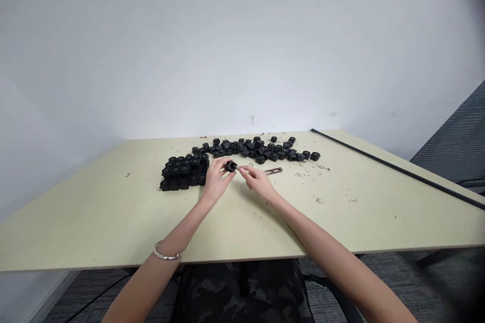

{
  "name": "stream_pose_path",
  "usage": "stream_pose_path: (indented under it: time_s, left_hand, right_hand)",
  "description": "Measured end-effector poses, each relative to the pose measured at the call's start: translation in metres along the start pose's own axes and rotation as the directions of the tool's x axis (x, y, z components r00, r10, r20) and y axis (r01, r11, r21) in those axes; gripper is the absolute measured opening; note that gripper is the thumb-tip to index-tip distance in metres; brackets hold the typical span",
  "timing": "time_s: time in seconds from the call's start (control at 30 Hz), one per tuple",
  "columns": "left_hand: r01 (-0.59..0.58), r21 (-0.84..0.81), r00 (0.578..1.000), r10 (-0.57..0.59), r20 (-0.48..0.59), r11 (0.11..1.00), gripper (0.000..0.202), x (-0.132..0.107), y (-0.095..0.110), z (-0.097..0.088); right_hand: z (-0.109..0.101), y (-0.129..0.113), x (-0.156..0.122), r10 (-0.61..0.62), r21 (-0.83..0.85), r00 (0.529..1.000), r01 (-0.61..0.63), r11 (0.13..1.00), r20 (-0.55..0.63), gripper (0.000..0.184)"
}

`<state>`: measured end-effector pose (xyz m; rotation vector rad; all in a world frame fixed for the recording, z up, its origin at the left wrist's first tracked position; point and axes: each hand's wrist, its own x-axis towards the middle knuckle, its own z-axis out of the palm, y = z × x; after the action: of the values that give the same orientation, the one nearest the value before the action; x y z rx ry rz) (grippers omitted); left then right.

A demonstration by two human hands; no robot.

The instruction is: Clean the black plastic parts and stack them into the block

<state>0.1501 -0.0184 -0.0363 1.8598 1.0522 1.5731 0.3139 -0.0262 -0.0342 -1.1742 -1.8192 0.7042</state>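
My left hand point(215, 179) grips a small black plastic fitting point(230, 166) between thumb and fingers. My right hand point(257, 179) pinches a thin silvery tip point(238, 167) against that fitting; the tip is too small to name exactly. Just beyond my right fingers lies a slotted metal strip point(273, 171). Behind my left hand stands a packed block of black fittings point(184, 171), and a loose spread of similar fittings point(253, 149) lies farther back.
The pale green-beige table point(113, 222) meets a white wall at the back. Thin black shavings point(306, 169) are scattered on it. A long black rod point(397, 169) runs along its right side. Grey carpet shows beyond the front edge.
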Motion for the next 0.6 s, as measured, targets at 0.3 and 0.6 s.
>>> stream_pose_path:
  time_s: [0.3, 0.6]
  left_hand:
    - [-0.053, 0.071, 0.998, 0.054, -0.015, 0.996, 0.028, 0.0004, -0.0031, -0.0019]
    - [-0.001, 0.097, 0.999, -0.004, 0.055, 0.995, 0.031, 0.0031, -0.0075, -0.0023]
  right_hand:
    - [0.0007, 0.0014, 0.0021, -0.052, -0.119, 0.997, 0.06, 0.991, 0.065, 0.042]
    - [-0.0051, 0.0052, 0.0032, -0.096, -0.328, 0.992, 0.064, 0.942, -0.084, 0.043]
